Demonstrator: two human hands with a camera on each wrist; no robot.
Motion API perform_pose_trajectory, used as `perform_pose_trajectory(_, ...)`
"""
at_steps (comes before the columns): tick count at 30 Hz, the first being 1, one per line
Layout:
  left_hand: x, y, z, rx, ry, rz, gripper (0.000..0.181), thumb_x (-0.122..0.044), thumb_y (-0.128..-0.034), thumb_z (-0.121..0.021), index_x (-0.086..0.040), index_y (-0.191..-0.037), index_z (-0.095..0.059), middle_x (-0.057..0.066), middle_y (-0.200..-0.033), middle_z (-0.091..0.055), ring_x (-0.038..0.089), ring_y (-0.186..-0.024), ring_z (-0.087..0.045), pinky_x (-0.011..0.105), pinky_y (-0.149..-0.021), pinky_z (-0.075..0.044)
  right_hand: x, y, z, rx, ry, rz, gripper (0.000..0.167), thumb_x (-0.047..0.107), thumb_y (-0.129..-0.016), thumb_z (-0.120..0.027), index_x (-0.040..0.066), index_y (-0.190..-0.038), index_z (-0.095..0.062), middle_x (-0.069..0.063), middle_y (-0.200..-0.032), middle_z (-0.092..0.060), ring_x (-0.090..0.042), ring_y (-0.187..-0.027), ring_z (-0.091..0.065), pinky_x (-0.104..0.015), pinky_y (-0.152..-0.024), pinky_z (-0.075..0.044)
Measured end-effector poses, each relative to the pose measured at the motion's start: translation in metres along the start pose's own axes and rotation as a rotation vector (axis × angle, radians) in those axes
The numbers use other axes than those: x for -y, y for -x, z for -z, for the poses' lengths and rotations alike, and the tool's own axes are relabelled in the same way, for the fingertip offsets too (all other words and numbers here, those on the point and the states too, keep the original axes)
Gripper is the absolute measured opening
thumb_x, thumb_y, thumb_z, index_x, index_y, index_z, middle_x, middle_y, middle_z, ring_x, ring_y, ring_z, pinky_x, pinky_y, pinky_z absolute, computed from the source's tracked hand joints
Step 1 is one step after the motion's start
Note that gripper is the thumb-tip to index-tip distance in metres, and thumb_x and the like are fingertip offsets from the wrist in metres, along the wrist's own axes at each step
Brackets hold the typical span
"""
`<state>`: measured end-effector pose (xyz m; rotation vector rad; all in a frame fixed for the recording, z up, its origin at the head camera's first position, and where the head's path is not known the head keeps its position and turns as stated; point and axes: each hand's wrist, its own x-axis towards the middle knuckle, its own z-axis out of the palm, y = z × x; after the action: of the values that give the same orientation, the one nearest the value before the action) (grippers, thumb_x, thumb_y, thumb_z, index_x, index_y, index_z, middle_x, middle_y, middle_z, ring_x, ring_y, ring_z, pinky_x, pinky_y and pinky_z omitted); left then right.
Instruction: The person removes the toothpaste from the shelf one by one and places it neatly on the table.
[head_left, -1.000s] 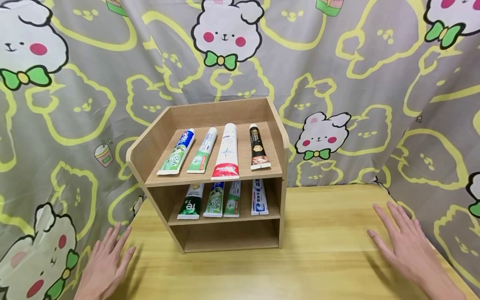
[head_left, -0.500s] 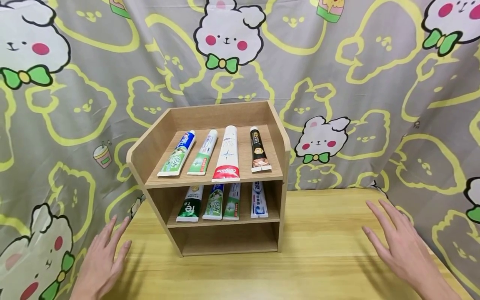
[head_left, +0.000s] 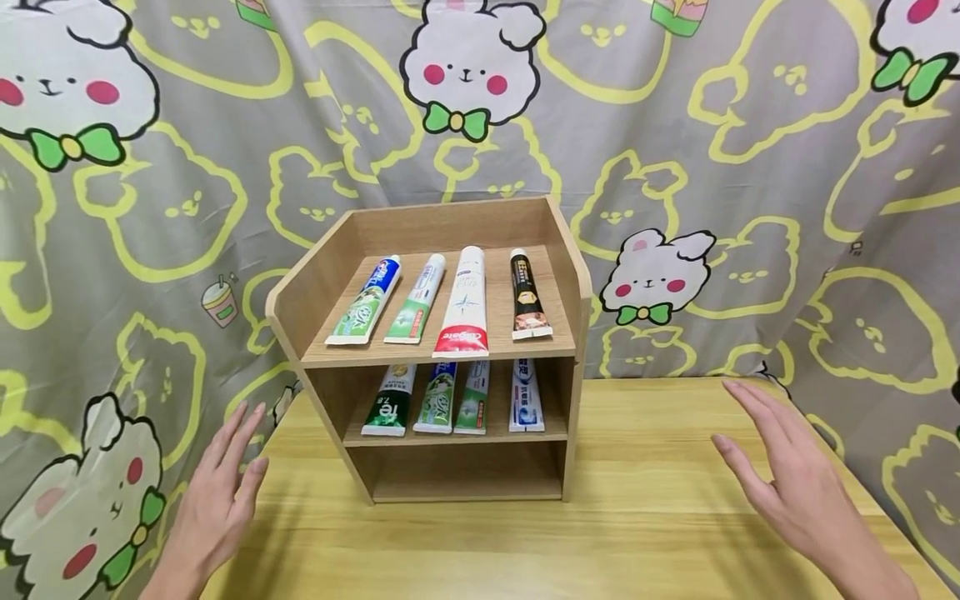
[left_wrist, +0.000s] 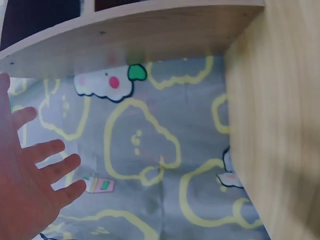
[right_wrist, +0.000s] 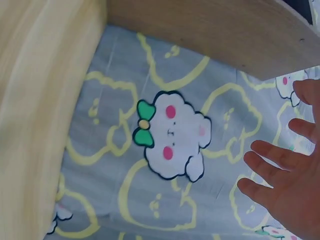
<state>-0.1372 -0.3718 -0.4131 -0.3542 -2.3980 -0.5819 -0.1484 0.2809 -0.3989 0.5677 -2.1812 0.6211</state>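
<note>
Wooden shelf unit [head_left: 450, 225] stands just left of centre in the head view, on a yellow table [head_left: 652, 475] whose left edge slants toward the lower left, along a patterned curtain [head_left: 300, 125]. Tabletop shows as a narrow strip left of the unit, a broad stretch right of it, then a right edge running toward the lower right corner. Top tubes [head_left: 461, 300] and middle-level tubes [head_left: 435, 400] lie between the hands, well apart from both. At lower left, the left hand [head_left: 213, 500] has loosely extended fingers, bare-palmed; at lower right, the right hand [head_left: 795, 475] is likewise relaxed, thumb apart.
</note>
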Motion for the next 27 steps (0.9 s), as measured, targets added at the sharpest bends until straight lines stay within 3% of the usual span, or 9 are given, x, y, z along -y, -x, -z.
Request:
perform_pose_trajectory(2,-0.005,-0.006,-0.001,-0.031,0.031,-0.016,0.059,-0.011,-0.105,-0.053,-0.019,-0.161,-0.036,0.008,-0.166,-0.031,0.035,-0.147,-0.034,0.039,-0.117,-0.028,0.007,-0.006,-0.001,-0.036,-0.007,0.03,0.067,0.054,-0.104,-0.052,0.005,-0.149,-0.052,-0.018,-0.145,-0.055,-0.021,-0.141,-0.044,-0.021,-0.117,-0.022)
perform_pose_trajectory(5,-0.012,-0.015,-0.002,-0.068,0.066,-0.048,0.057,-0.012,-0.1067,-0.05,-0.017,-0.161,-0.035,0.012,-0.163,-0.036,0.018,-0.148,-0.032,0.014,-0.113,-0.019,0.017,-0.014,-0.005,-0.082,-0.014,0.068,0.069,0.057,-0.103,-0.049,0.003,-0.146,-0.056,-0.02,-0.138,-0.059,-0.021,-0.137,-0.048,-0.019,-0.115,-0.025)
perform_pose_trajectory(8,-0.02,-0.026,-0.002,-0.093,0.121,-0.059,0.055,-0.011,-0.1073,-0.047,-0.014,-0.161,-0.036,0.013,-0.16,-0.04,0.008,-0.146,-0.033,0.011,-0.109,-0.021,0.025,-0.022,-0.006,-0.09,-0.034,0.072,0.069,0.057,-0.103,-0.049,0.003,-0.146,-0.055,-0.02,-0.137,-0.059,-0.022,-0.136,-0.05,-0.018,-0.115,-0.025)
perform_pose_trajectory(13,-0.032,-0.038,0.001,-0.117,0.23,-0.016,0.055,-0.008,-0.1079,-0.042,-0.019,-0.161,-0.034,0.008,-0.158,-0.043,0.001,-0.137,-0.043,0.007,-0.099,-0.031,0.037,-0.035,-0.008,-0.102,-0.077,0.077,0.069,0.056,-0.103,-0.052,0.002,-0.146,-0.055,-0.02,-0.138,-0.059,-0.024,-0.136,-0.05,-0.02,-0.115,-0.027)
perform_pose_trajectory(23,-0.051,-0.07,0.007,-0.22,0.338,-0.105,0.051,-0.009,-0.1091,-0.039,-0.01,-0.16,-0.034,0.01,-0.158,-0.043,0.009,-0.135,-0.05,0.012,-0.1,-0.037,0.074,-0.067,-0.01,-0.184,-0.179,0.177,0.066,0.048,-0.103,-0.057,-0.006,-0.14,-0.056,-0.023,-0.135,-0.061,-0.019,-0.134,-0.052,-0.024,-0.114,-0.032)
perform_pose_trajectory(27,-0.062,-0.081,0.013,-0.252,0.348,-0.089,0.052,-0.011,-0.109,-0.041,-0.013,-0.161,-0.035,0.007,-0.16,-0.042,0.008,-0.135,-0.051,0.012,-0.1,-0.037,0.092,-0.08,-0.013,-0.197,-0.218,0.244,0.062,0.042,-0.104,-0.057,-0.01,-0.138,-0.056,-0.026,-0.132,-0.061,-0.023,-0.132,-0.054,-0.027,-0.114,-0.034)
